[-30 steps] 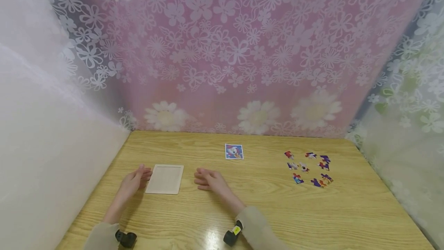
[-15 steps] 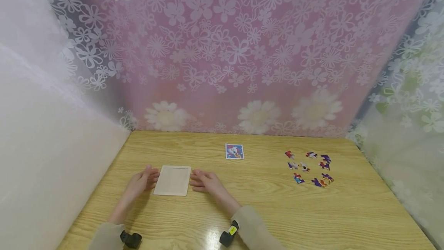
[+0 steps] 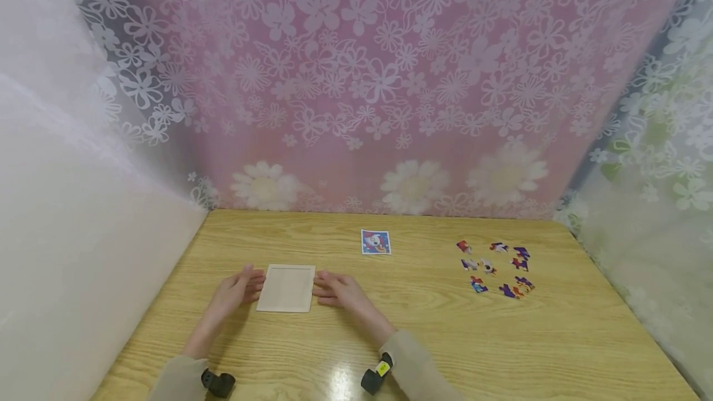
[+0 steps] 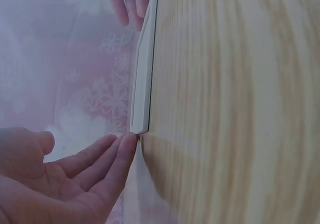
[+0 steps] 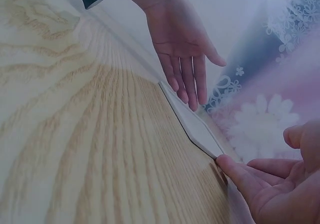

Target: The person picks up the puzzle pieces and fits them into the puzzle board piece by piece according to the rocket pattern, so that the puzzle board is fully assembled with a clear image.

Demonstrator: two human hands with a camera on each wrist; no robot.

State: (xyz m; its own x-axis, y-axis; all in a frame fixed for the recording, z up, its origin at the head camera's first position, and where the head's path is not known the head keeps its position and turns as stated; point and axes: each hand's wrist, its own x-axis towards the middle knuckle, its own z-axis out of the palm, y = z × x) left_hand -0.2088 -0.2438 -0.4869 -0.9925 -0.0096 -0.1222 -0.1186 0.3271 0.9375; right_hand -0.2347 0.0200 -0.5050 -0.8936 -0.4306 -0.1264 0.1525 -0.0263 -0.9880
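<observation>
I see tray (image 3: 286, 288) flat on table (image 3: 457, 339), left hand (image 3: 234, 293) and right hand (image 3: 344, 296) touching opposite edges, fingers extended, nothing clamped; guess: contact both sides keeps it square. Card (image 3: 376, 242) beyond, face up, likely for viewing; pieces (image 3: 488, 267) well right, maybe out of hands' way

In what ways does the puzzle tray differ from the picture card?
The puzzle tray is larger than the picture card. The puzzle tray is plain and pale, while the picture card shows a colourful cartoon. The puzzle tray lies between the left hand and the right hand; the picture card lies farther back, apart from both. Both are roughly square and flat on the table.
</observation>
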